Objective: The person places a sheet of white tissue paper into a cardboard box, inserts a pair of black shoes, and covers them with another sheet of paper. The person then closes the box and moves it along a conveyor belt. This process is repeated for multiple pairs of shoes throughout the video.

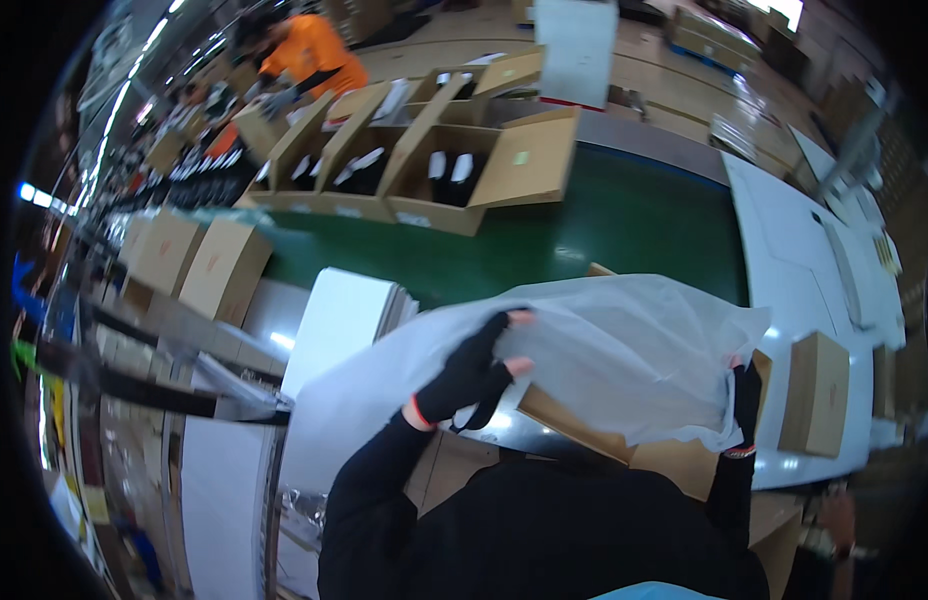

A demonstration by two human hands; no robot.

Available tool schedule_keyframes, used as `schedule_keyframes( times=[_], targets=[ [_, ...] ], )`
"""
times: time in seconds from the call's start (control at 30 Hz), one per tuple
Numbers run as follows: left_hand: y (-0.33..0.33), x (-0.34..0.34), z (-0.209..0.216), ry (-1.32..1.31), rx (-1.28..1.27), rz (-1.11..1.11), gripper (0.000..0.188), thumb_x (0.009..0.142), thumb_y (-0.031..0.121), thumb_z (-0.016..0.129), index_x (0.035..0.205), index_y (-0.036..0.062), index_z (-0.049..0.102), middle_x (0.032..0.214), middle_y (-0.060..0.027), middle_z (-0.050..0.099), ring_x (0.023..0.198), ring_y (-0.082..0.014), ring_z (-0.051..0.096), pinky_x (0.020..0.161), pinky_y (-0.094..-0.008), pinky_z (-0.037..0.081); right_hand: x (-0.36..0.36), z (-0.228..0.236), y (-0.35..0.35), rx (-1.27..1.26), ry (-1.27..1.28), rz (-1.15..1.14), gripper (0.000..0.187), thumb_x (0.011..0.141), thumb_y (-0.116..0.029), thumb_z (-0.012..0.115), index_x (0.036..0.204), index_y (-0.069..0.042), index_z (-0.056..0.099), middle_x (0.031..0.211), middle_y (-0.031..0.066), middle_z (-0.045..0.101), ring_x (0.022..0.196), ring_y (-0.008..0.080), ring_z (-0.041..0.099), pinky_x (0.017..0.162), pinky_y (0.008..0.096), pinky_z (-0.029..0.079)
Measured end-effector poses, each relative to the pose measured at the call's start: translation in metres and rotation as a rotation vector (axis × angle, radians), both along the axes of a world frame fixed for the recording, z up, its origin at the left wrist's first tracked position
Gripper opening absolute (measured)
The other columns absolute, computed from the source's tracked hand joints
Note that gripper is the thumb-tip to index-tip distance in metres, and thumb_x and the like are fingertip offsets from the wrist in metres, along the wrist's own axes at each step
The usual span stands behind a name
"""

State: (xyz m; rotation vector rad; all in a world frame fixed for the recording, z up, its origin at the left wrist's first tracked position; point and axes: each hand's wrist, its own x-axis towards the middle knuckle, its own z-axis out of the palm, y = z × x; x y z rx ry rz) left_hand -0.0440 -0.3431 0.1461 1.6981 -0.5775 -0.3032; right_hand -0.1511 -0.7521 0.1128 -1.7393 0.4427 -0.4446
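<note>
A large, thin sheet of white tissue paper (634, 345) spreads in front of me, crumpled at its right end. My right hand (746, 400), in a black fingerless glove, grips its right edge. Against the sheet's middle lies my left hand (469, 375), gloved the same way, thumb and forefinger apart. Under the paper is an open cardboard box (674, 465), mostly covered; its brown edges show around the sheet. Left of the paper stands a white stack of flat sheets or boards (346, 318).
Beyond a green conveyor belt (624, 220), open cardboard boxes (439, 215) hold dark items. Closed boxes (224, 265) stand at left, another box (816, 395) at right on a white table (784, 250). A person in orange (319, 55) works far left; another person's hand (837, 520) shows lower right.
</note>
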Motion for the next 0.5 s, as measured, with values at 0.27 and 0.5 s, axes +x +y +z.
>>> schedule_keyframes(
  times=[0.27,0.5],
  targets=[
    [0.015,0.114,-0.119,-0.746,0.911,0.245,0.081,0.078,0.058,0.064,0.137,0.0060,0.041,0.134,-0.0189,0.046,0.127,-0.0411,0.039,0.103,-0.0623,0.027,-0.088,-0.078,-0.200,-0.500,0.203,-0.334,0.045,0.097,-0.038,0.050,0.107,0.005,0.061,0.090,0.0135,0.067,0.079,0.0229,0.060,0.073,0.0369,0.046],
    [0.028,0.176,-0.200,-0.228,1.034,0.030,0.100,0.071,0.070,0.063,0.140,0.0019,0.039,0.141,-0.0188,0.045,0.132,-0.0406,0.038,0.105,-0.0579,0.030,-0.150,-0.107,-0.256,-0.439,0.486,-0.456,0.047,0.094,-0.035,0.055,0.120,0.004,0.054,0.113,0.0135,0.062,0.099,0.0232,0.056,0.086,0.0342,0.044]
  ],
)
